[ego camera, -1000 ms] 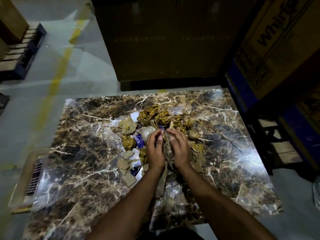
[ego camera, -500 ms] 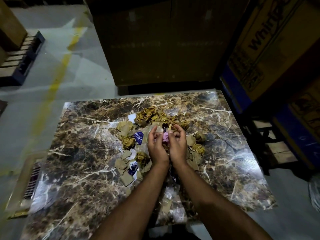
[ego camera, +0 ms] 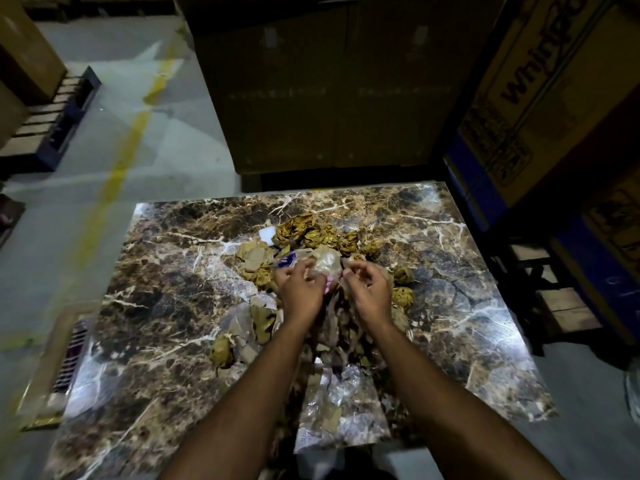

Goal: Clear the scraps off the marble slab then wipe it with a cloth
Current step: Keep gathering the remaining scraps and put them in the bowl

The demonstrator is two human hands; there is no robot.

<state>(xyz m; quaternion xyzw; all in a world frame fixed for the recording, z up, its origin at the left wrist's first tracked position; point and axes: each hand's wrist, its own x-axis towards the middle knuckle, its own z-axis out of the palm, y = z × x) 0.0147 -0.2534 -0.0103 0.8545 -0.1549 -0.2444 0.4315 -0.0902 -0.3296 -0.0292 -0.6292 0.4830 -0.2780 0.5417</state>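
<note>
The marble slab [ego camera: 166, 306] lies flat, brown with white veins, and everything else sits around it. At its middle is a heap of scraps [ego camera: 311, 233]: balls of crumpled yellow-brown paper toward the slab's far edge, flat bits of tan cardboard [ego camera: 256, 256] on the heap's left side, and clear plastic film [ego camera: 341, 384] trailing toward the slab's near edge. A small blue wrapper [ego camera: 286, 259] with white print lies in the heap; its lettering is too blurred to read. Both hands are over the middle of the heap, side by side and apart. The left hand [ego camera: 300, 289] has its fingers curled around a pale crumpled wad [ego camera: 327, 260], with something pink showing at its palm. The right hand [ego camera: 369, 287] curls down into the scraps, seemingly pinching some of them, though dim light and blur make this hard to confirm. Beyond the slab's far right corner stands a cardboard box [ego camera: 540, 84] printed "Whirlpo", the rest cut off. Beyond the far edge stands a large dark carton [ego camera: 329, 81].
</note>
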